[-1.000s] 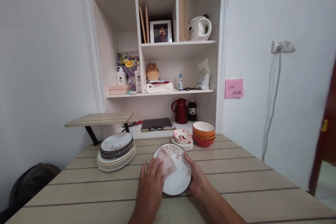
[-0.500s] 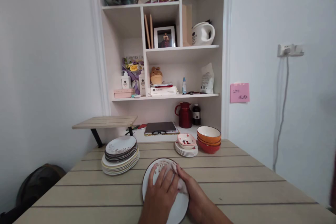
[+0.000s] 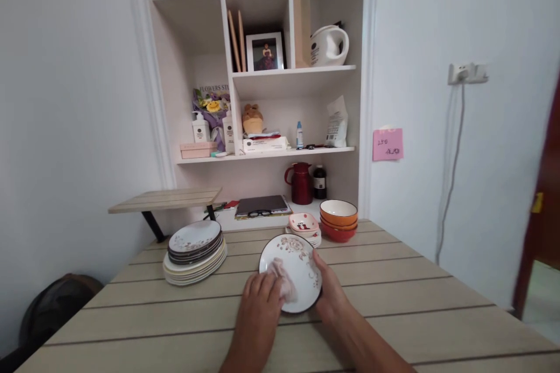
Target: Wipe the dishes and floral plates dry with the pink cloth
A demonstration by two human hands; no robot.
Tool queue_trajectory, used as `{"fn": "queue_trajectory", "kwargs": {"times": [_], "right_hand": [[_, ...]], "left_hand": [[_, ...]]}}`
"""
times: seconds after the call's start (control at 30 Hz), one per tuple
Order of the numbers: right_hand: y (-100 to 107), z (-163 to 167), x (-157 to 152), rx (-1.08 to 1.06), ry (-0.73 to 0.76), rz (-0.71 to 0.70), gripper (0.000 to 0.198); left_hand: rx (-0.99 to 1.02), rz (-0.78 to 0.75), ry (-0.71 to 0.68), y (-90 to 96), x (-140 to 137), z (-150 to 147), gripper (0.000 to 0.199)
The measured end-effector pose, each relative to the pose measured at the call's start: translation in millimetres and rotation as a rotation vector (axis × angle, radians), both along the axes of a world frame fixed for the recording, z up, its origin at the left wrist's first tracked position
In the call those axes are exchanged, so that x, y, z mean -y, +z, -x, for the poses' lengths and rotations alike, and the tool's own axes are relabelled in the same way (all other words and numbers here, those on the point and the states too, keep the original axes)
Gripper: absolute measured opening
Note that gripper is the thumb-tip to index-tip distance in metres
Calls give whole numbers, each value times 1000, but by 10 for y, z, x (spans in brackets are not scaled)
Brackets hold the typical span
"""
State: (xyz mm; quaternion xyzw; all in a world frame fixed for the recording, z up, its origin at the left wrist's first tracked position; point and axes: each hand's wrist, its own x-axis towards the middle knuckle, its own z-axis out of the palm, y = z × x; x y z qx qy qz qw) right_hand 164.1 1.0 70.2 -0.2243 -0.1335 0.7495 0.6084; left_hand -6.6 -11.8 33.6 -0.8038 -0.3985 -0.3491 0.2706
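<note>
A white plate [image 3: 301, 280] with a dark rim and a brown flower pattern is held tilted above the table. My right hand [image 3: 331, 291] grips its right edge, thumb on the face and the other fingers hidden behind. Bunched under the fingers of my left hand [image 3: 261, 302] is a pale pink cloth [image 3: 284, 281], pressed against the plate's left half. To the left stands a stack of plates [image 3: 195, 250], dark-rimmed ones on top of pale-rimmed ones.
Behind the plate are small dishes [image 3: 303, 224] in a stack, with orange and red bowls [image 3: 339, 221] beside them. A raised wooden stand [image 3: 166, 199] is at the back left. Farther back sit a laptop [image 3: 262, 204] with glasses and a red jug [image 3: 301, 183].
The plate has been lifted and tilted, moving away from me. My left hand with the cloth has shifted to the plate's left side, uncovering the flower pattern. The camera view has turned slightly right.
</note>
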Motion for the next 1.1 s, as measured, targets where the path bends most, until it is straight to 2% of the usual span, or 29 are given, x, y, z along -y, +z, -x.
{"fn": "queue_trajectory", "kwargs": {"times": [0.07, 0.17, 0.27, 0.43, 0.53, 0.6, 0.77, 0.87, 0.97, 1.1], "right_hand": [[19, -31, -2, 6, -11, -6, 46], [45, 22, 49, 41, 53, -11, 48], [60, 174, 143, 102, 98, 19, 51], [42, 411, 273, 128, 165, 19, 56], [12, 423, 260, 101, 178, 4, 57], [-5, 369, 215, 71, 166, -11, 56], [-9, 118, 75, 40, 60, -10, 60], [20, -4, 29, 32, -20, -37, 58], [54, -19, 44, 39, 3, -43, 57], [52, 129, 133, 84, 110, 26, 57]], "left_hand": [[-57, -1, -73, 1, 39, -22, 34], [-117, -38, -143, 8, 79, -35, 38], [-112, -93, -139, 4, 78, -38, 40], [-2, -165, 82, 53, 23, -7, 37], [111, -134, 218, 110, 2, 29, 33], [154, -108, 244, 120, -4, 45, 32], [90, -34, 134, -1, -21, 15, 37], [32, -67, 8, -53, -9, -33, 34], [-42, -99, -73, 13, 50, -48, 36], [-155, -101, -80, 176, 142, -24, 43]]}}
